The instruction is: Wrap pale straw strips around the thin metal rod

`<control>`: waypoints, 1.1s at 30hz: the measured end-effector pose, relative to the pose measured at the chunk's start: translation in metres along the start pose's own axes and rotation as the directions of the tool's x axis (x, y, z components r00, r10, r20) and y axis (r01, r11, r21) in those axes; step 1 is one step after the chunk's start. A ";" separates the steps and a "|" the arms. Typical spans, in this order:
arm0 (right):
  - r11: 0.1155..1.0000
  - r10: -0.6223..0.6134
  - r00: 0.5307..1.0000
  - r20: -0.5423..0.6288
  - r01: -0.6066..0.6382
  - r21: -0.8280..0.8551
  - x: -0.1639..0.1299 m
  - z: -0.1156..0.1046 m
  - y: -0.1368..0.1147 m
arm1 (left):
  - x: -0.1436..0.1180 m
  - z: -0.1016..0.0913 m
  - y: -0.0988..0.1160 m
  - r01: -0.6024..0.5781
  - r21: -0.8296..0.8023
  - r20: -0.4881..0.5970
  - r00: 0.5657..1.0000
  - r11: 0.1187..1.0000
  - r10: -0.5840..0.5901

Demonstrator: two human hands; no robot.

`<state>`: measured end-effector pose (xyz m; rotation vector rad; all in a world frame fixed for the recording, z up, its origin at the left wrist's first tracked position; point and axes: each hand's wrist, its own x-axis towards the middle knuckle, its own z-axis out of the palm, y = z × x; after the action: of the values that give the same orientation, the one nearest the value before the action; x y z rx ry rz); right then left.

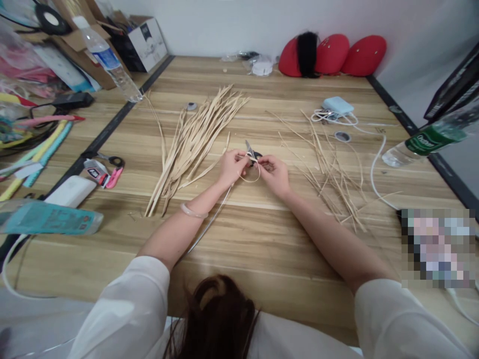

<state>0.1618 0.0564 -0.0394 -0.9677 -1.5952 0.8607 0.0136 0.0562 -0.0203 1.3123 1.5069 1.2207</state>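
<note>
Head view. Both hands met over the middle of the wooden table. The left hand was closed, fingers pinched on a thin pale straw strip that curved in a loop hanging below and between the two hands. A long tail of the same strip ran back toward the body, under the left forearm, its long axis slanting down-left. The right hand was closed on small scissors, blades pointing up and away, just above the loop and touching or nearly touching it; I could not tell whether the blades were parted. The scissors lay between the hands, nearer the right hand's fingertips. A bundle of flat straw lay left of the hands, loose thin stalks to the right, both apart from the grip.
</note>
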 end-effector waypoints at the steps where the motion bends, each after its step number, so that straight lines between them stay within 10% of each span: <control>1: 0.999 0.024 1.000 0.003 -0.024 0.033 0.001 0.001 0.001 | 0.000 0.001 -0.001 -0.002 -0.005 0.008 1.000 1.000 0.002; 15: 0.987 0.009 0.998 0.067 -0.019 0.157 -0.002 0.000 -0.008 | -0.006 0.006 -0.002 -0.055 0.027 0.046 0.997 0.998 0.053; 21: 1.000 0.024 0.998 -0.065 -0.024 -0.007 -0.002 0.000 -0.009 | -0.007 0.006 0.001 -0.065 -0.038 0.060 0.996 0.997 0.067; 33: 0.981 -0.023 0.999 0.033 0.029 -0.190 -0.002 -0.006 -0.015 | -0.007 0.006 -0.001 -0.074 -0.041 0.069 0.995 0.996 0.077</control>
<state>0.1656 0.0486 -0.0257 -1.0696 -1.7370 0.7172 0.0204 0.0504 -0.0225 1.3836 1.3894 1.2320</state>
